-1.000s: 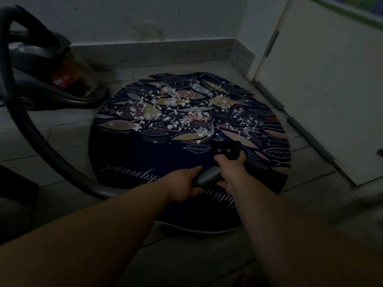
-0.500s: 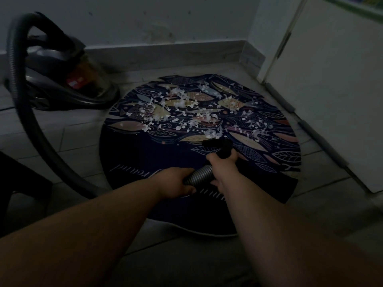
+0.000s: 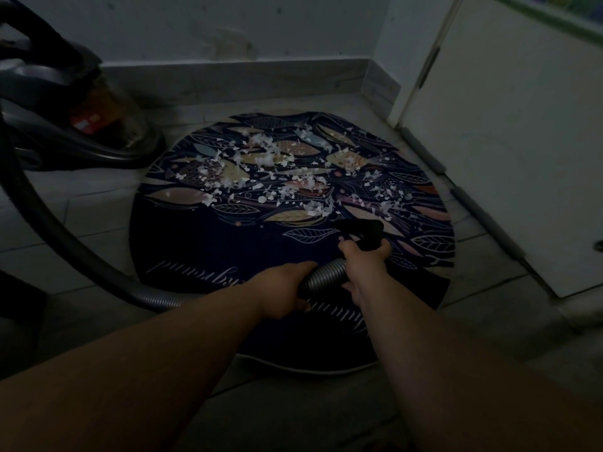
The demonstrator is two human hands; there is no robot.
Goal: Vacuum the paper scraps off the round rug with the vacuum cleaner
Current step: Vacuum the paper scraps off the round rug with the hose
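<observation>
A home — tiled floor [image 3: 81, 220], door [image 3: 522, 141] (dim corner).

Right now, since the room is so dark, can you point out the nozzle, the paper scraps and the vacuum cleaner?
nozzle [image 3: 367, 232], head view, on its black front end.
paper scraps [image 3: 266, 157], head view, on the densest white cluster.
vacuum cleaner [image 3: 104, 115], head view, on its see-through dust bin.
</observation>
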